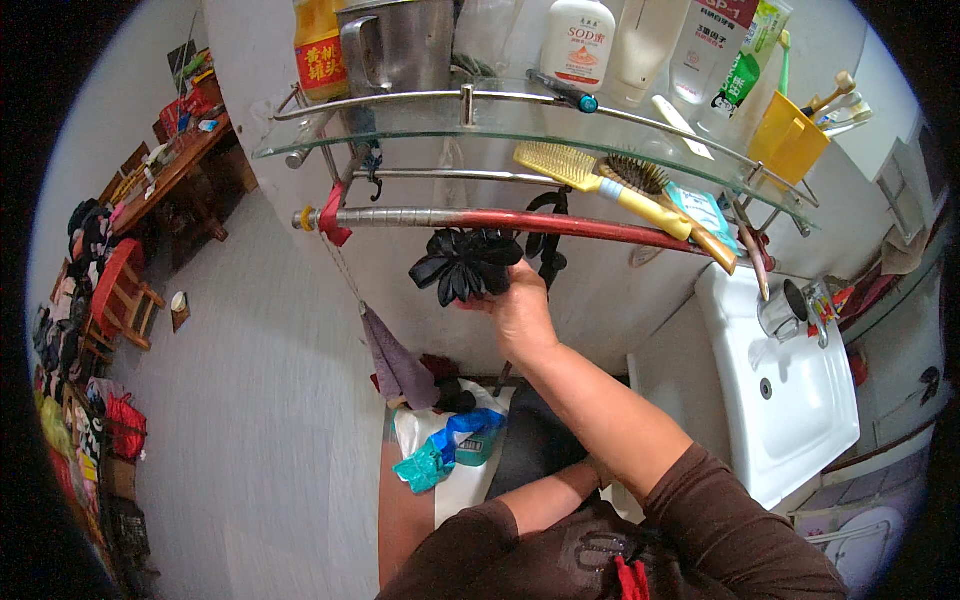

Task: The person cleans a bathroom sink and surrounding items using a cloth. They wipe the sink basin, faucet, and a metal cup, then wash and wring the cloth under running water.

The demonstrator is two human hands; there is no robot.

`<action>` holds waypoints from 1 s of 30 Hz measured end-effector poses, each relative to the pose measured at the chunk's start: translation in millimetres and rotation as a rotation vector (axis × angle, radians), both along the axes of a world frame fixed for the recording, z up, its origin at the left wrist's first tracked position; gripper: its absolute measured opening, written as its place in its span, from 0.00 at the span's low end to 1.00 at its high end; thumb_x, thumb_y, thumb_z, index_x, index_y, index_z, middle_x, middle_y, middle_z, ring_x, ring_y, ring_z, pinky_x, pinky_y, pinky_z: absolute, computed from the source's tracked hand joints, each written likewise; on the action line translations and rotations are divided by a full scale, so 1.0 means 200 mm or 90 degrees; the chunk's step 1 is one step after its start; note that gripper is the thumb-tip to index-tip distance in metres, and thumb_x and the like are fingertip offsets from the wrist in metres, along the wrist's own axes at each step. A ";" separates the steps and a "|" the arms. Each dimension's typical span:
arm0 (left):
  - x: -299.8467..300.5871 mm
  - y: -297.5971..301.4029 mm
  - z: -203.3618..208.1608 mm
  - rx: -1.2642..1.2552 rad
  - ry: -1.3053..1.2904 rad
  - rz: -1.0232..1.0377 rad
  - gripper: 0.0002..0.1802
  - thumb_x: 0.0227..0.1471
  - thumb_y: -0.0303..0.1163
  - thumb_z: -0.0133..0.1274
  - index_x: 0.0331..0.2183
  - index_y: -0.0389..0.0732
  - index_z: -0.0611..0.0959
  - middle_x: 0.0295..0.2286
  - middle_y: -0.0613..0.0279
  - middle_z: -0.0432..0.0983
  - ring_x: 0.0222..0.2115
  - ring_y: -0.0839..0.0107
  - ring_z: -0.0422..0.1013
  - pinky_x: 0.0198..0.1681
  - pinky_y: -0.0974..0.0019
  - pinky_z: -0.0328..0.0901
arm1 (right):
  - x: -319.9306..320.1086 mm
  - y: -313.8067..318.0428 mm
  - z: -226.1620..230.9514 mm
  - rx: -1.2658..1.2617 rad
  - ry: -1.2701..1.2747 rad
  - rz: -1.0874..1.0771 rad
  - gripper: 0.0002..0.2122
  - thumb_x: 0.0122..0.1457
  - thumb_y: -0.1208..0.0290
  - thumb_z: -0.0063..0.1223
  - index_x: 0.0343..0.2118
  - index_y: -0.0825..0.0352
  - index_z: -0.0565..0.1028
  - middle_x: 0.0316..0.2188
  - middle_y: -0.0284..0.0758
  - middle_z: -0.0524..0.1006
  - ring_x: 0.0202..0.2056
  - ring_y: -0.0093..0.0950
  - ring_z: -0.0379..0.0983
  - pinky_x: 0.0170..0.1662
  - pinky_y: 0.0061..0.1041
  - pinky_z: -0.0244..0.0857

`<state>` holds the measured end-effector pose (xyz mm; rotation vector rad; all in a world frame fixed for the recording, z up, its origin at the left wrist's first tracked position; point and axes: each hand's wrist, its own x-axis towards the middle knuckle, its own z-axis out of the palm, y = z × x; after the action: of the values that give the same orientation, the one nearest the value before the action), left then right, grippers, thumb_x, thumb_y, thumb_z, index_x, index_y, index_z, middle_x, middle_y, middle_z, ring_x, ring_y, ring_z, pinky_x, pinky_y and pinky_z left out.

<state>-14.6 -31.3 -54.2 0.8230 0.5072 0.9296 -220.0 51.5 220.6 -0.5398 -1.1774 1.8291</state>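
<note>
My right hand (525,315) reaches forward, just below the red and silver bar (450,218), its fingers closed on a black, shiny hair scrunchie (465,262) with petal-like folds. Another black hair accessory (548,240) hangs from the bar right beside it. My left forearm (560,495) crosses in front of my body and passes behind the right forearm, which hides the left hand's fingers. On the bar and rack lie a yellow hairbrush (560,165) and a wooden-handled brush (635,175), to the right of the scrunchie.
Overhead, a glass shelf (420,137) carries a metal mug (395,50), a white lotion bottle (580,45), tubes and a yellow cup (787,137). A white washbasin (800,430) stands right. Below hang a grey cloth (395,355) and a blue-white bag (460,440).
</note>
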 end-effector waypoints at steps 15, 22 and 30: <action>-0.06 -0.04 0.15 -0.156 -0.209 0.003 0.22 0.73 0.37 0.46 0.62 0.40 0.74 0.60 0.57 0.72 0.61 0.63 0.68 0.67 0.54 0.60 | -0.24 0.08 0.07 -0.033 0.207 -0.024 0.10 0.73 0.67 0.46 0.46 0.66 0.77 0.42 0.40 0.82 0.41 0.36 0.82 0.46 0.43 0.81; -0.08 -0.01 0.19 -0.102 -0.256 -0.078 0.16 0.72 0.34 0.47 0.56 0.39 0.77 0.53 0.60 0.75 0.55 0.68 0.69 0.62 0.57 0.64 | -0.29 0.11 0.06 -0.008 0.231 -0.034 0.06 0.70 0.74 0.49 0.42 0.67 0.78 0.39 0.42 0.84 0.41 0.38 0.84 0.47 0.43 0.81; -0.05 -0.04 0.05 -0.190 -0.197 0.006 0.23 0.73 0.39 0.47 0.63 0.41 0.74 0.62 0.56 0.71 0.62 0.63 0.66 0.68 0.54 0.59 | -0.26 0.07 0.08 0.010 0.208 0.002 0.06 0.69 0.72 0.53 0.44 0.67 0.77 0.42 0.43 0.83 0.44 0.39 0.84 0.49 0.41 0.79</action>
<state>-23.8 -38.7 -44.9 0.3975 0.3684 0.9420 -271.6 65.6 237.4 -0.2180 -0.9704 1.8258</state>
